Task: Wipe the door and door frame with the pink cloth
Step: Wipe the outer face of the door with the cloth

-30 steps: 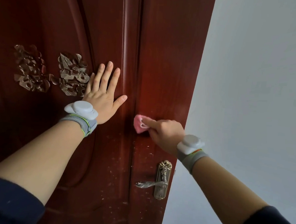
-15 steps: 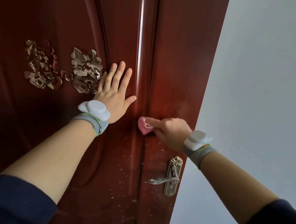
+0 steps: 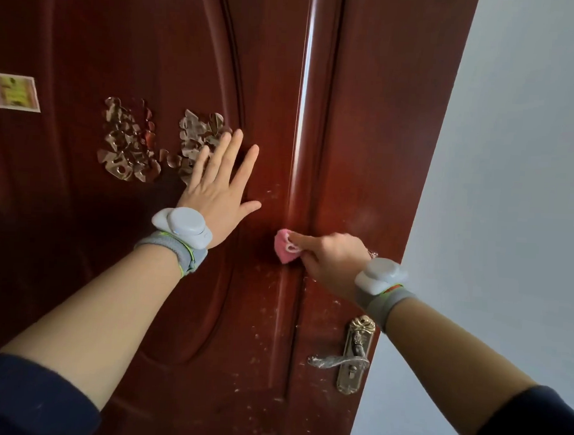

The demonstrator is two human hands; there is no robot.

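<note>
Right hand (image 3: 330,261) clamped on pink cloth (image 3: 286,250), pressing it against the glossy dark-red door (image 3: 367,121) above the brass lever handle (image 3: 348,358); left hand (image 3: 219,188) flat, fingers apart, beside peeling decals (image 3: 156,144); pale specks below, grey wall (image 3: 513,196) at right.

left hand (image 3: 218,193) flat on door (image 3: 377,122), cloth (image 3: 285,247) right of it; handle (image 3: 341,361) below cloth

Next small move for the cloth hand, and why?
Probably drag the small pink cloth, pinched in the right hand, downward along the dark red wooden door: pale specks dot the surface below it, toward the brass lever handle. The left hand lies flat, bracing the door.
</note>
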